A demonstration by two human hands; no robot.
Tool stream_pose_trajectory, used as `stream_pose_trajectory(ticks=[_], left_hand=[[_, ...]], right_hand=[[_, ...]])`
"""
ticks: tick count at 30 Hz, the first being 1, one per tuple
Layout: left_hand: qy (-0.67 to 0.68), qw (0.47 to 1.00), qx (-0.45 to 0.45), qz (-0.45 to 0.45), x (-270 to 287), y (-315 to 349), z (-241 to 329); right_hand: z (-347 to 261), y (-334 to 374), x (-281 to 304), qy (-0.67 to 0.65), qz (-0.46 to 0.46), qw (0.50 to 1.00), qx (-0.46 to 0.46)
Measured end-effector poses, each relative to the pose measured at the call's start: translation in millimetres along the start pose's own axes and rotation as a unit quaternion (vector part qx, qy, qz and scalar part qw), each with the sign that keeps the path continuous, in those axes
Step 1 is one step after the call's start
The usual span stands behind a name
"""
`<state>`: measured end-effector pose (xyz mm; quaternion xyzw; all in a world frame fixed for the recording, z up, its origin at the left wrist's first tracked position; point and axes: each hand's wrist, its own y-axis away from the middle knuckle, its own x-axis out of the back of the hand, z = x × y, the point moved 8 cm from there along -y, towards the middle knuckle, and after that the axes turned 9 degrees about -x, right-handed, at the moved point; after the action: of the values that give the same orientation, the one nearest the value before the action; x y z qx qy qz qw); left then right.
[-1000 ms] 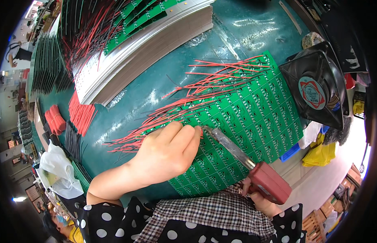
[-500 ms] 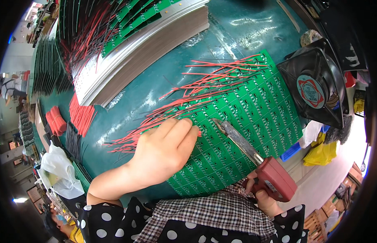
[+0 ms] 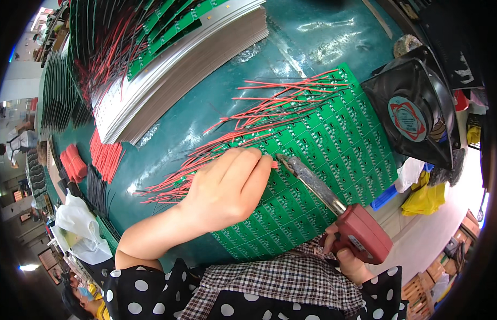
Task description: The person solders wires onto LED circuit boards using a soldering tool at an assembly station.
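A green circuit board panel (image 3: 360, 172), divided into many small boards, lies in front of me. Red and black wires (image 3: 248, 125) stick out over its far left side in rows. My left hand (image 3: 222, 186) is over the panel, its fingers pinched on red wires (image 3: 274, 165) whose ends show past the fingertips. In my right hand (image 3: 352, 264), at the panel's near right edge, is the handle of a dark red soldering gun (image 3: 364, 234). Its metal tip (image 3: 282, 159) is at the panel surface, close beside those wire ends; whether they touch I cannot tell.
A black fan (image 3: 411, 114) stands at the panel's right. Far left, a thick stack of pale sheets (image 3: 190, 80) carries more wired green boards (image 3: 174, 32). Red wire bundles (image 3: 105, 157), black wires (image 3: 99, 184) and a white plastic bag (image 3: 80, 229) lie on the left.
My left hand has shifted to the right and slightly away from me, bringing the red wire ends nearer the soldering tip. The soldering gun has barely moved.
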<state>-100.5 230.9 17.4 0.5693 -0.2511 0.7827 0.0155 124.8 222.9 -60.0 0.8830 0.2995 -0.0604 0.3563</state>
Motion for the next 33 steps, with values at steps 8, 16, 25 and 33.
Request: stream_pose_trajectory(ticks=[8,16,25,33], left_hand=[[0.008,0.999,-0.01,-0.049,-6,-1,4],[-0.012,0.999,-0.028,-0.023,-4,-1,7],[-0.038,0.997,-0.013,-0.061,-6,-4,10],[-0.03,0.997,-0.01,-0.071,-7,-4,10]], right_hand=[[-5,0,0,0.003,-0.031,0.999,-0.025],[5,4,4,0.044,-0.018,0.998,-0.052],[10,8,11,0.354,0.048,0.934,0.03],[3,3,11,0.008,0.039,0.998,-0.039]])
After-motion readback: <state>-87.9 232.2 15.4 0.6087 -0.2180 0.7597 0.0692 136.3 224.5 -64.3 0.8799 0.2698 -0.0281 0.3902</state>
